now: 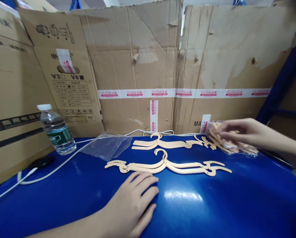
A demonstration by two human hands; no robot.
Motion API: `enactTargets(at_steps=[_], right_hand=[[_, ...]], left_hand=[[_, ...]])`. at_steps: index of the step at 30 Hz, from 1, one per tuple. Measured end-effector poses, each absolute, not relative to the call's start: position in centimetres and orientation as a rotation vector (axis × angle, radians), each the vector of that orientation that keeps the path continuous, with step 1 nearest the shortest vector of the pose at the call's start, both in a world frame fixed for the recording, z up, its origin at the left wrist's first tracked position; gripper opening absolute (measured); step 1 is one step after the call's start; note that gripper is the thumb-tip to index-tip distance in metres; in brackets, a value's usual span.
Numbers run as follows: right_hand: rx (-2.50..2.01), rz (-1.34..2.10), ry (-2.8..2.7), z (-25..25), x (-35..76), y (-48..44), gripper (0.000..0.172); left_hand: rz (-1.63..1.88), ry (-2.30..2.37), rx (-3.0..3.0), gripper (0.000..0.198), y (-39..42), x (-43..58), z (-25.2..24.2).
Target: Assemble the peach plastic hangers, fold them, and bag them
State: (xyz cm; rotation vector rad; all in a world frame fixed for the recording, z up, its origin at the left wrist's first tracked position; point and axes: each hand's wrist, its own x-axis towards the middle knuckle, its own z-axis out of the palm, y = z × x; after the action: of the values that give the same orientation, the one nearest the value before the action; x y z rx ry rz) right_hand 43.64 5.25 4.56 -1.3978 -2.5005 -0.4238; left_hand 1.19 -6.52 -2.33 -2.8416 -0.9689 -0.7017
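Two small stacks of cream plastic hangers lie on the blue table [212, 211]: a near stack [167, 165] and a far stack [162, 143]. My left hand [134, 203] rests flat on the table just in front of the near stack, fingers loosely stretched, holding nothing. My right hand [239, 131] reaches to the far right and its fingers press on a clear bag of hangers [233, 143]. An empty clear plastic bag [105, 145] lies left of the stacks.
A water bottle [56, 130] stands at the left by a white cable [51, 170] and a black object [41, 162]. Cardboard sheets [138, 66] wall off the back and left. A blue frame post [284, 79] rises at the right.
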Motion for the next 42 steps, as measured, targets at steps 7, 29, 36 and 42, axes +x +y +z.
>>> enactTargets(at_steps=[7,29,36,42], right_hand=[[-1.462,-0.59,-2.546,1.6,39.0,10.4,0.013],[-1.632,-0.678,-2.574,0.2,38.4,10.5,0.022],[-1.68,-0.726,-2.566,-0.7,38.8,11.5,0.019],[-1.7,-0.759,-2.518,-0.7,38.4,11.1,0.019]], left_hand=[[-0.745,-1.039,-2.929,0.027,-6.3,1.0,-2.5],[-0.626,-0.998,-3.002,0.025,-6.8,1.4,-0.7],[-0.585,-1.019,-3.019,0.025,-6.8,1.4,-0.6],[-0.567,-1.032,-3.016,0.026,-6.6,1.3,-0.5]])
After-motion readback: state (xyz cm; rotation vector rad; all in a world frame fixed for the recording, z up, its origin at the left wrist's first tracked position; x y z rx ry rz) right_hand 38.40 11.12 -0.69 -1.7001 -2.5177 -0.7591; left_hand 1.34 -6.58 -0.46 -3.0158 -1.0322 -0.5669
